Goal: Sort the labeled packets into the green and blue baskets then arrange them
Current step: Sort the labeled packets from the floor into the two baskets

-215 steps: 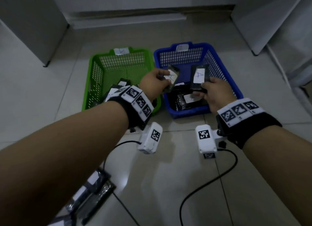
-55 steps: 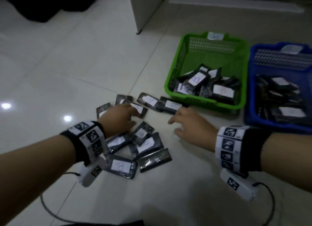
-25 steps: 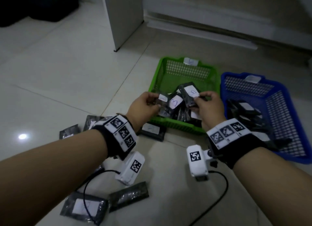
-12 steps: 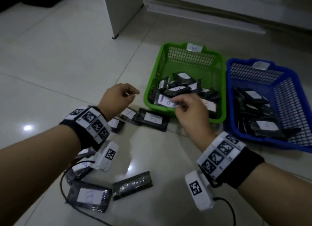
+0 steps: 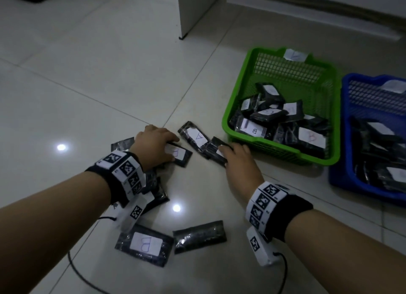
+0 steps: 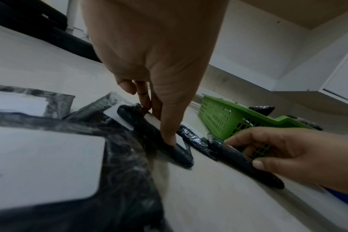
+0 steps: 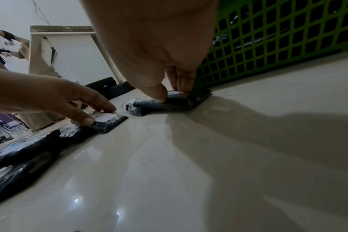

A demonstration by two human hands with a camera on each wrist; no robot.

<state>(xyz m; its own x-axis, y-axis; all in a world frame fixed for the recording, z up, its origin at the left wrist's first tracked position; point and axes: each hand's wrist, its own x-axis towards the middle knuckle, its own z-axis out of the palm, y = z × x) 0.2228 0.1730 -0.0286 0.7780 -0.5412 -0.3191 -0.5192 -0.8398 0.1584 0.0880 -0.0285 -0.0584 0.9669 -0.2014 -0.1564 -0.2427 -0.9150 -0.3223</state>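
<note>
Black packets with white labels lie scattered on the floor. My left hand (image 5: 168, 149) pinches a packet marked B (image 5: 179, 154), fingers on its far edge (image 6: 143, 100) and thumb on the near edge. My right hand (image 5: 227, 156) grips another packet (image 5: 214, 154), thumb and fingers on opposite edges (image 7: 159, 95); its label is mostly hidden. Between the two hands lies a packet marked A (image 5: 196, 136). The green basket (image 5: 232, 109) holds several packets just beyond my right hand. At the right edge stands the blue basket (image 5: 345, 140), also with several packets.
Nearer to me lie another B packet (image 5: 145, 244) and a face-down packet (image 5: 200, 233); more lie under my left wrist. A black cable (image 5: 83, 276) crosses the tiles. A white cabinet corner (image 5: 186, 19) stands at the back.
Both hands have dropped from near the green basket's front to the floor. The left hand now pinches the B packet and the right hand grips the packet beside it.
</note>
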